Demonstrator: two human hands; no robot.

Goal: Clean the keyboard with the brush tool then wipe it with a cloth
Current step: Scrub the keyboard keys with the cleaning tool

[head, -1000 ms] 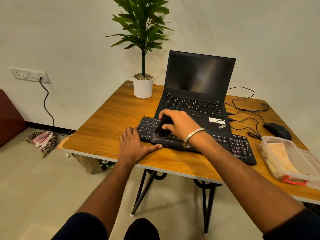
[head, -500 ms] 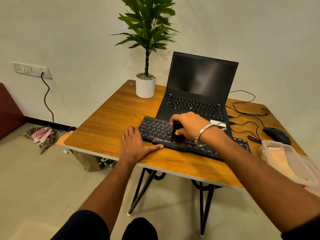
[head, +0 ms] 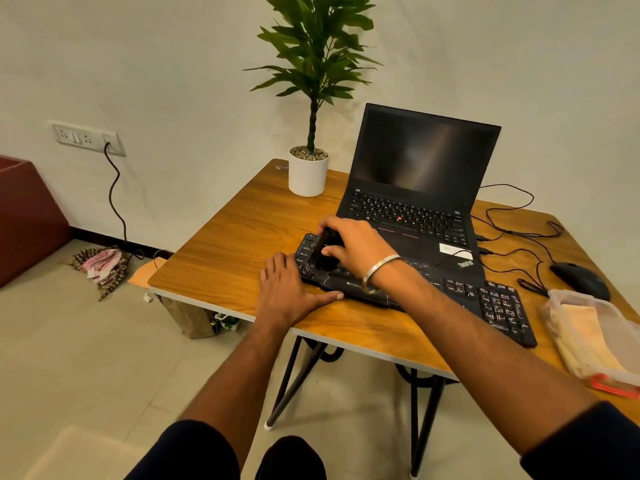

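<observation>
Black flat plastic keyboard (head: 408,282), left end: we gripped the dark brush tool (head: 320,252) right-handed (head: 353,245), left hand (head: 284,289) spread flat bracing; folded cream cloth (head: 581,334) unused.

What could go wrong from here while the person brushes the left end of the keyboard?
The keyboard lies partly on the laptop base, so brushing may rock it despite the left hand bracing its corner. Debris from the brush tool in the right hand may land on the laptop's keys.

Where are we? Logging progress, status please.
Right hand grips brush on keyboard left end. Left hand flat, bracing keyboard. Nothing blocking.
</observation>
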